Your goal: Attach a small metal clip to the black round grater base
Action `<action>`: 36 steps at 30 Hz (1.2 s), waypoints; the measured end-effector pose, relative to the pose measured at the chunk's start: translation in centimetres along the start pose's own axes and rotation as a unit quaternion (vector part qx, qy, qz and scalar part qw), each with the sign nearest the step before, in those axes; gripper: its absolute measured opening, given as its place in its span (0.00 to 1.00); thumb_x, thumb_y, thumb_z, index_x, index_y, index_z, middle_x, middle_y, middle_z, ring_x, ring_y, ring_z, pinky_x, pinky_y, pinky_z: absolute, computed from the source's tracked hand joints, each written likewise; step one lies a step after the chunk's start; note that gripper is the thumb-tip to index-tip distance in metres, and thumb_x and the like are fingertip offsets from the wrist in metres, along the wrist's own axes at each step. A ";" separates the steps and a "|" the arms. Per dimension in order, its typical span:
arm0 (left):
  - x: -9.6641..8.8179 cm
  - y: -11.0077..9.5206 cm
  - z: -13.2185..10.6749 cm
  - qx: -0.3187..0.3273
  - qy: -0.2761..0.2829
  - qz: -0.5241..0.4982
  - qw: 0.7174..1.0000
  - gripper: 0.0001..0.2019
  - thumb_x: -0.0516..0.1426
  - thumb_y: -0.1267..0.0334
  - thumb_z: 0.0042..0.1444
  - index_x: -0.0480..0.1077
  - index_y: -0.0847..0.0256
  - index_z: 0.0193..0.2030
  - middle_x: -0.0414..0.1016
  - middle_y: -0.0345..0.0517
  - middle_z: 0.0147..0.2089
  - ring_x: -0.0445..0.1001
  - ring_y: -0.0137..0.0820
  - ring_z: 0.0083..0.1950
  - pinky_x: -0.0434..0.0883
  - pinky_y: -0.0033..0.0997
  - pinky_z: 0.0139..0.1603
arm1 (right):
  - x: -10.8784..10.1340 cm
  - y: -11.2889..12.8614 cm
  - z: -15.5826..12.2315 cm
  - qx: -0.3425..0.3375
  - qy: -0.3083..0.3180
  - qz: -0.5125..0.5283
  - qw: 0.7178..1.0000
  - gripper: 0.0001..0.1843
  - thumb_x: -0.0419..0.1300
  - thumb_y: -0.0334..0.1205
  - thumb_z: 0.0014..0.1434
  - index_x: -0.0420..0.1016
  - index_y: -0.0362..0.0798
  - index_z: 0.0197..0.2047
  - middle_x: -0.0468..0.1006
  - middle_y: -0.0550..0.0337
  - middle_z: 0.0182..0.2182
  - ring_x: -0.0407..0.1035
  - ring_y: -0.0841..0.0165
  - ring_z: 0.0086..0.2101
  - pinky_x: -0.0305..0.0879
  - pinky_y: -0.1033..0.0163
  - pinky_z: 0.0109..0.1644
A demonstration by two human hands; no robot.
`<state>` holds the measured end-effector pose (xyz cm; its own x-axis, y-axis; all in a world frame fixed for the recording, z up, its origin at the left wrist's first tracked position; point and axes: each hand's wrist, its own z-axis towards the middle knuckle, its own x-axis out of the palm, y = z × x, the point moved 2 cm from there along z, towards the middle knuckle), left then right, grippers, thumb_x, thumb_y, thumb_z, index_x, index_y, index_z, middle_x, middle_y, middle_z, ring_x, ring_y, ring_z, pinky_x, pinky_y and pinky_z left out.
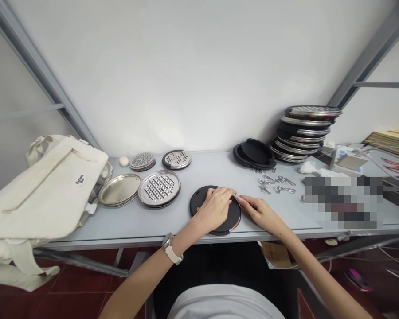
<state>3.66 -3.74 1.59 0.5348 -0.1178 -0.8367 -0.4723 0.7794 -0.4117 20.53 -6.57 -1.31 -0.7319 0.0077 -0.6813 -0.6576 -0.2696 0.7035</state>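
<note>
A round black disc (199, 201) with a metal edge lies flat near the front of the grey table (186, 175). My left hand (215, 207) rests on top of it, fingers curled down and pressing on it. My right hand (257, 210) is at the disc's right rim, its fingertips pinched on a small metal clip (236, 195) that touches the rim. Several loose metal clips (277, 184) lie on the table just behind my right hand.
At left sit a plain metal plate (119, 189), a perforated grater disc (158, 188) and two smaller grater discs (176, 159). A cream bag (43, 186) hangs over the left edge. Black lids (254, 153) and a tall stack of discs (304, 133) stand back right, with clutter beyond.
</note>
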 end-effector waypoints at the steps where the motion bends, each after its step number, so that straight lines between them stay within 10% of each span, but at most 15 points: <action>1: 0.0 0.0 0.0 0.000 -0.002 -0.001 1.000 0.15 0.46 0.74 0.64 0.62 0.59 0.54 0.69 0.45 0.53 0.66 0.33 0.55 0.60 0.35 0.54 | 0.0 -0.1 0.0 0.002 0.001 0.005 1.000 0.22 0.44 0.51 0.68 0.59 0.49 0.26 0.64 0.66 0.20 0.61 0.69 0.24 0.57 0.66 0.30; 36: 0.3 0.2 0.0 0.010 -0.009 0.008 1.000 0.15 0.45 0.75 0.64 0.61 0.59 0.55 0.66 0.47 0.51 0.65 0.34 0.55 0.61 0.35 0.54 | 0.2 0.2 0.1 0.031 0.005 0.078 0.996 0.20 0.44 0.52 0.68 0.62 0.49 0.30 0.62 0.65 0.23 0.58 0.69 0.27 0.58 0.65 0.32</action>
<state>3.71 -3.62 1.28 0.5403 -0.0936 -0.8362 -0.4673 0.7931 -0.3907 20.28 -6.52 -1.31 -0.8245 -0.0396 -0.5645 -0.5459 -0.2070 0.8119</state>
